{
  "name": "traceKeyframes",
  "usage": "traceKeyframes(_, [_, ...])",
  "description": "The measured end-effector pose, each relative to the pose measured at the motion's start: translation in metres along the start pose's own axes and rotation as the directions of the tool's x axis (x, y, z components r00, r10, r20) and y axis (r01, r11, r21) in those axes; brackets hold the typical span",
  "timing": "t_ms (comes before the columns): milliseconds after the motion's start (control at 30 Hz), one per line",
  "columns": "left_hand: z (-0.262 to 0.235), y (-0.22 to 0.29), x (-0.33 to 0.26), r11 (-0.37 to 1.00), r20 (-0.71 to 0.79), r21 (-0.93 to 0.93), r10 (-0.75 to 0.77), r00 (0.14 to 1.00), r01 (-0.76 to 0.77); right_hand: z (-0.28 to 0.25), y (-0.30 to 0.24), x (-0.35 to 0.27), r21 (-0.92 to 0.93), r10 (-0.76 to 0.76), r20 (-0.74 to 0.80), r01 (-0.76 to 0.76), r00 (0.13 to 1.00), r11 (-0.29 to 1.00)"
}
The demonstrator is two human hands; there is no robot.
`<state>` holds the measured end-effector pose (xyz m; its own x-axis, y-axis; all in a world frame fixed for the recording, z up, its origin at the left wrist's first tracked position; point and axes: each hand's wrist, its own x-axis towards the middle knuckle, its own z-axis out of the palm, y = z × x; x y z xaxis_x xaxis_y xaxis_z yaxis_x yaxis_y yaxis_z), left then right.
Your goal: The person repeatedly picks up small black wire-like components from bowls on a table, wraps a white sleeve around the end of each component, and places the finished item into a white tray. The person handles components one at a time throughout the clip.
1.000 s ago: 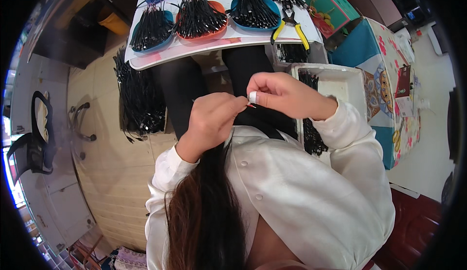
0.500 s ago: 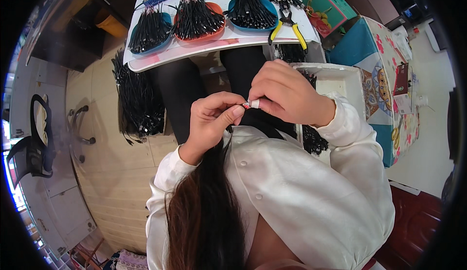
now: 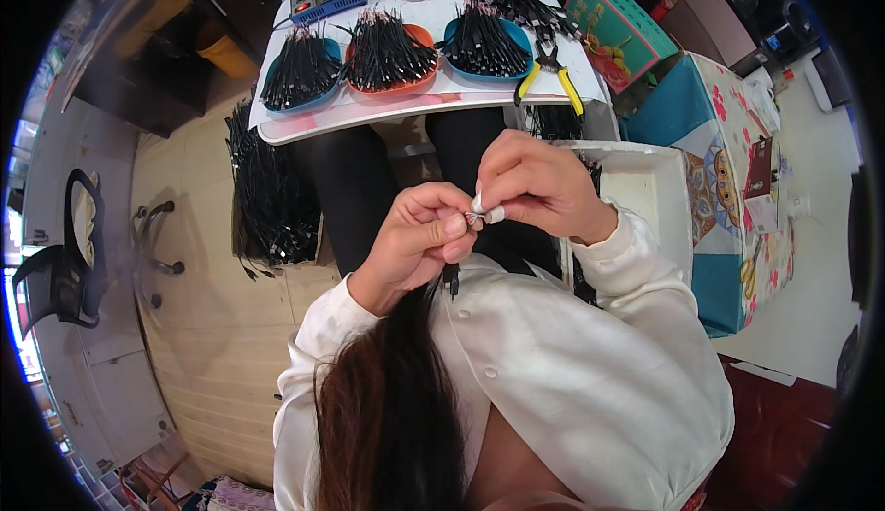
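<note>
Above my lap, my left hand (image 3: pixel 417 233) is closed, pinching a thin black cable between thumb and fingers. The cable's dark end (image 3: pixel 451 281) hangs below that hand. Thin pale wire ends (image 3: pixel 474 219) stick out past the left fingertips. My right hand (image 3: pixel 546 188) meets them from the right, its thumb and a finger pinched at the wires. White coverings (image 3: pixel 495 214) sit on those two right fingertips. How firmly the right fingers grip the wires is too small to see.
A white table (image 3: pixel 369 117) ahead bears a blue tray (image 3: pixel 327 96), an orange tray (image 3: pixel 419 82) and another blue tray (image 3: pixel 507 73) of black cables, plus yellow-handled pliers (image 3: pixel 570 92) and a blue device (image 3: pixel 327 4). Cable bundles (image 3: pixel 272 198) lie left; a white foam box (image 3: pixel 650 179) stands right.
My right finger and thumb have shifted at the wire ends, and both white-covered tips now show. The cable's dark end has come into sight below my left hand. The view has tilted slightly.
</note>
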<state>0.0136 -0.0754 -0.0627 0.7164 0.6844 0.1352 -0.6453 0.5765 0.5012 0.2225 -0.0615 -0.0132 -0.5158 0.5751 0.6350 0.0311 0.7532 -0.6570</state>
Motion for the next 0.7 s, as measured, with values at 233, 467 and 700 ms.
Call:
traceKeyframes(233, [0.005,0.002,0.000,0.994,-0.033,0.106,-0.010,0.999,0.013,0.009,0.000,-0.003,0.084,0.041,-0.031,-0.038,0.999,0.996])
traceKeyframes(467, [0.016,0.016,-0.010,0.581,-0.039,0.799,0.305,0.952,-0.153,0.016,0.011,-0.013,0.222,0.156,-0.054,-0.140,0.986,0.965])
traceKeyframes(700, [0.012,0.026,0.002,0.519,-0.044,0.847,0.288,0.957,-0.117,0.008,0.025,-0.004,0.125,0.019,-0.059,-0.012,0.998,0.992])
